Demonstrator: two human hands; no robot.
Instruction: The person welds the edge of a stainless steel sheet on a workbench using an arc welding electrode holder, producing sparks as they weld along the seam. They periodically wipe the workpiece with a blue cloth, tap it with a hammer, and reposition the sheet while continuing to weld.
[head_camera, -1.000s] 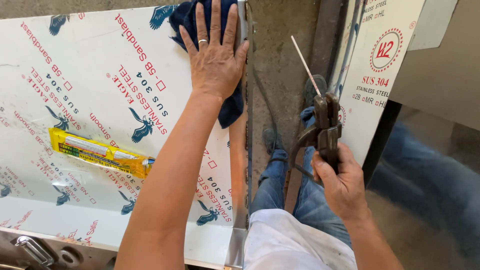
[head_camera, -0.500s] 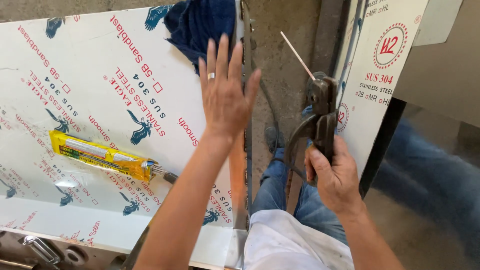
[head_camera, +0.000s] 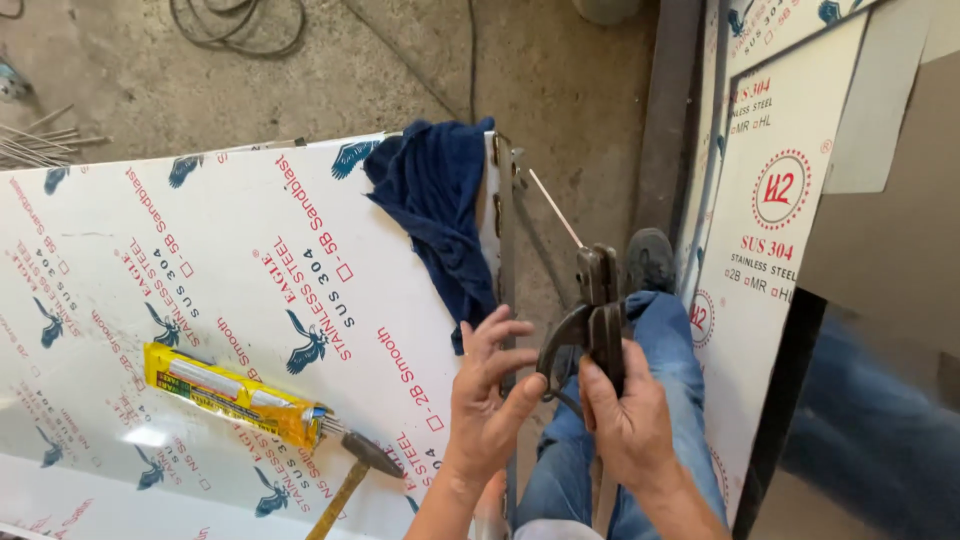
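- Gripping a dark welding clamp (head_camera: 592, 325) in the right hand (head_camera: 628, 420), fingers curled shut around its handles; a thin rod (head_camera: 556, 208) sticking up and to the left out of the clamp's top.
- Reaching toward the clamp with the left hand (head_camera: 487, 400), fingers spread and loosely bent, fingertips just beside the clamp's curved handle (touching or not, cannot tell), holding nothing.
- Hovering with both hands over the gap between the sheet's edge and the jeans-clad legs (head_camera: 660, 340), a dark shoe (head_camera: 650, 260) showing past the knee on the concrete floor (head_camera: 560, 80).
- Lying to the left: a big metal sheet (head_camera: 200, 300) under white printed film, serving as the table.
- Draped over the sheet's far right corner: a dark blue cloth (head_camera: 435, 200), hanging down along the edge.
- Resting on the sheet nearer the lower left: a long yellow packet (head_camera: 225, 393), tilted, with a hammer (head_camera: 355, 470) just beside its right end, wooden handle pointing down out of view.
- Leaning at right: more film-covered sheets (head_camera: 780, 230).
- Coiled at the top on the floor: a dark cable (head_camera: 235, 25).
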